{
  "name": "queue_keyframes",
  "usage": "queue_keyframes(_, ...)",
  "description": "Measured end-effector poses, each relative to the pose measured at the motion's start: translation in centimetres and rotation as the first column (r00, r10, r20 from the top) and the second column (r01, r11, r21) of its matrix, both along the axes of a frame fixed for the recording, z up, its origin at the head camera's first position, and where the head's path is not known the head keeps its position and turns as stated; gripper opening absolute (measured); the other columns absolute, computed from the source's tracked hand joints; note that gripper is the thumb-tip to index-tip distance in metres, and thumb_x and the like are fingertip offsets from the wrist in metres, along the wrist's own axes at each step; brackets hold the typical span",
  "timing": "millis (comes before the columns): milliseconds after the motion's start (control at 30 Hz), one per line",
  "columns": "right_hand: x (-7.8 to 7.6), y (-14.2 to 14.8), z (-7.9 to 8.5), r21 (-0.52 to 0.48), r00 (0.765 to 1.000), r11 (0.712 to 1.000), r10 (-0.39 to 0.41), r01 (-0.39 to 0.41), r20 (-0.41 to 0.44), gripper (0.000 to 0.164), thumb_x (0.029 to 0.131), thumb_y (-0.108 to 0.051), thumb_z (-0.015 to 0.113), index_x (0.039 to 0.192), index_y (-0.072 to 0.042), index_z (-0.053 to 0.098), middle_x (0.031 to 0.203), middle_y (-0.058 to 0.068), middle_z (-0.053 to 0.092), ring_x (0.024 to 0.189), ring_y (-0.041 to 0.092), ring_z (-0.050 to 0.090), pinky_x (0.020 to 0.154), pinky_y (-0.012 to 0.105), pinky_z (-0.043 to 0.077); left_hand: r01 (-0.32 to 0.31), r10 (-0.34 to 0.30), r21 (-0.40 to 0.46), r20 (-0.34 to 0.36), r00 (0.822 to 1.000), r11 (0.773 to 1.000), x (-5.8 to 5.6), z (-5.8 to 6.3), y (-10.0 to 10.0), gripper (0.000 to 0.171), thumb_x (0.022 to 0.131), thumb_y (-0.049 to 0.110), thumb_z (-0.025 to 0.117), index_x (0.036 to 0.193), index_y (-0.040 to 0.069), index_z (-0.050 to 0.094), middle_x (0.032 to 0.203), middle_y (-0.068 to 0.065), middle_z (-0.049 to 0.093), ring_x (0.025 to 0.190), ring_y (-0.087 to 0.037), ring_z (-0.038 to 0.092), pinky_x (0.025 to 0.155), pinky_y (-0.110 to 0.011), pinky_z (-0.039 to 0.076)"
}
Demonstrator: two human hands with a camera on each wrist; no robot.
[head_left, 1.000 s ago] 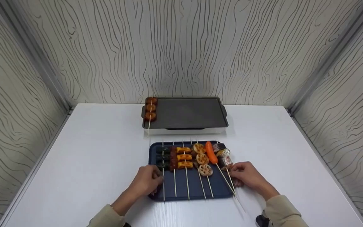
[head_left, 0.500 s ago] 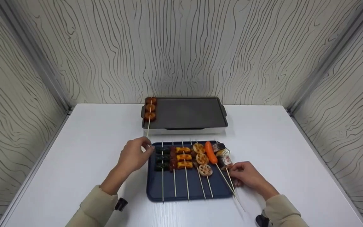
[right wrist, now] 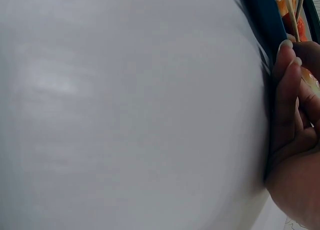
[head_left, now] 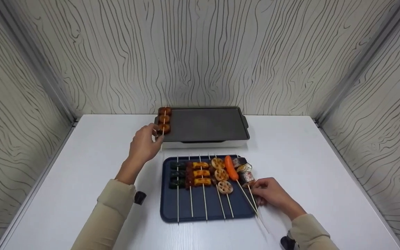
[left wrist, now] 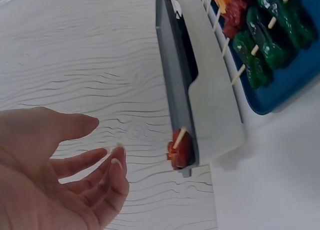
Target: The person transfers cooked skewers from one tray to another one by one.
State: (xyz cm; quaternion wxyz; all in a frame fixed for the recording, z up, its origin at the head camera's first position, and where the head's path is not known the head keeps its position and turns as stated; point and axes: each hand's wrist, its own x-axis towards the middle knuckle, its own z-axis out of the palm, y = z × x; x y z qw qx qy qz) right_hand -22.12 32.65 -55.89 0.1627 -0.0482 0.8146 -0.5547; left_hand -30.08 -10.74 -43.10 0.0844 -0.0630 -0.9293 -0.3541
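My left hand point(head_left: 143, 144) is at the left front corner of the dark griddle point(head_left: 203, 123), beside a skewer of round brown slices point(head_left: 164, 119) lying along its left edge. In the left wrist view, thumb and fingers stand apart with nothing between them, and the skewer is a little away. My right hand point(head_left: 272, 193) grips the right rim of the blue tray point(head_left: 188, 210), beside a silvery fish skewer point(head_left: 246, 174). The right wrist view shows its fingertips point(right wrist: 285, 45) at the tray edge; the palm side is partly hidden.
Across the tray lie skewers of green peppers point(head_left: 177, 174), red meat point(head_left: 189, 175), yellow pieces point(head_left: 202, 173), lotus root slices point(head_left: 222, 174) and an orange sausage point(head_left: 231, 168). Several sticks overhang the tray's front rim. Patterned walls point(head_left: 193, 55) enclose the white table point(head_left: 113, 139).
My left hand has left the tray's left rim and moved forward to the skewer's stick end at the griddle. The right hand stays at the tray's right edge.
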Motion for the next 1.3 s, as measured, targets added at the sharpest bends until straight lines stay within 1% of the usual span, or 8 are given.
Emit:
queue_keyframes(100,0.0,0.0,0.1,0.006,1.0,1.0,-0.004,0.004,-0.001,0.015,0.092,-0.005,0.07,0.091,0.009,0.07,0.062,-0.002,0.061,0.049,0.007,0.056,0.049,0.024,0.049,-0.018,0.018,-0.049,0.007,1.0,0.999,-1.1,-0.6,0.0,0.037,0.099,0.019,0.067,0.129,-0.002,0.061,0.115,-0.02,0.064,0.099,-0.035,0.064,0.079,-0.053,0.053)
queue_keyframes(267,-0.1,-0.1,0.2,0.026,1.0,0.999,-0.027,0.027,0.011,0.012,0.091,-0.004,0.068,0.093,0.008,0.071,0.064,0.0,0.063,0.05,0.008,0.056,0.049,0.024,0.049,-0.045,0.042,-0.159,-0.023,0.999,0.986,-2.6,-1.7,0.3,0.04,0.098,0.019,0.069,0.13,-0.005,0.061,0.116,-0.022,0.063,0.099,-0.039,0.067,0.079,-0.055,0.055)
queue_keyframes(367,-0.1,-0.1,0.2,0.032,1.0,0.999,-0.029,0.028,0.005,0.012,0.091,-0.003,0.068,0.094,0.008,0.071,0.065,0.0,0.064,0.05,0.008,0.055,0.049,0.024,0.048,-0.044,0.042,-0.172,-0.013,0.999,0.984,-3.4,-2.2,0.5,0.038,0.099,0.018,0.069,0.127,-0.007,0.063,0.113,-0.023,0.064,0.1,-0.039,0.067,0.08,-0.054,0.055)
queue_keyframes(533,-0.1,-0.2,0.1,0.031,1.0,1.0,0.0,0.001,-0.026,0.014,0.092,-0.004,0.069,0.094,0.01,0.071,0.068,-0.001,0.062,0.051,0.007,0.053,0.049,0.023,0.047,-0.039,0.045,-0.142,0.041,0.998,0.989,-4.4,-3.0,0.6,0.029,0.099,0.014,0.067,0.117,-0.008,0.066,0.109,-0.023,0.066,0.099,-0.038,0.067,0.081,-0.051,0.055)
queue_keyframes(767,-0.1,-0.2,0.0,0.032,1.0,0.999,-0.022,0.022,-0.008,0.012,0.091,-0.004,0.069,0.093,0.008,0.072,0.074,0.002,0.067,0.05,0.007,0.055,0.049,0.024,0.05,-0.04,0.048,-0.061,0.124,0.991,0.997,-5.1,-3.7,0.3,0.019,0.1,0.01,0.063,0.108,-0.007,0.068,0.102,-0.023,0.068,0.086,-0.032,0.067,0.071,-0.045,0.054)
queue_keyframes(967,-0.1,-0.2,-0.1,0.032,1.0,0.999,-0.017,0.017,-0.023,0.013,0.09,-0.005,0.072,0.091,0.008,0.072,0.069,-0.001,0.063,0.049,0.006,0.053,0.048,0.023,0.048,-0.048,0.043,0.032,0.15,0.988,0.998,-5.4,-4.3,-0.1,0.023,0.1,0.008,0.061,0.112,-0.01,0.068,0.113,-0.028,0.068,0.102,-0.039,0.067,0.084,-0.049,0.055)
queue_keyframes(1067,-0.1,-0.1,-0.2,0.026,0.999,1.0,-0.008,0.009,-0.035,0.013,0.09,-0.004,0.071,0.092,0.009,0.072,0.067,-0.002,0.062,0.049,0.006,0.053,0.048,0.023,0.047,-0.036,0.026,0.067,0.146,0.989,0.997,-5.6,-4.5,-0.2,0.024,0.099,0.007,0.06,0.112,-0.012,0.068,0.112,-0.028,0.068,0.103,-0.039,0.066,0.086,-0.05,0.055)
queue_keyframes(1300,0.0,-0.1,-0.2,0.008,1.0,1.0,-0.001,0.001,-0.031,0.014,0.093,-0.003,0.067,0.092,0.011,0.07,0.061,0.0,0.06,0.048,0.008,0.053,0.047,0.023,0.046,0.001,-0.037,0.166,0.212,0.976,0.986,-6.0,-4.6,-0.4,0.02,0.099,0.004,0.058,0.109,-0.011,0.067,0.088,-0.018,0.072,0.066,-0.018,0.067,0.065,-0.034,0.056)
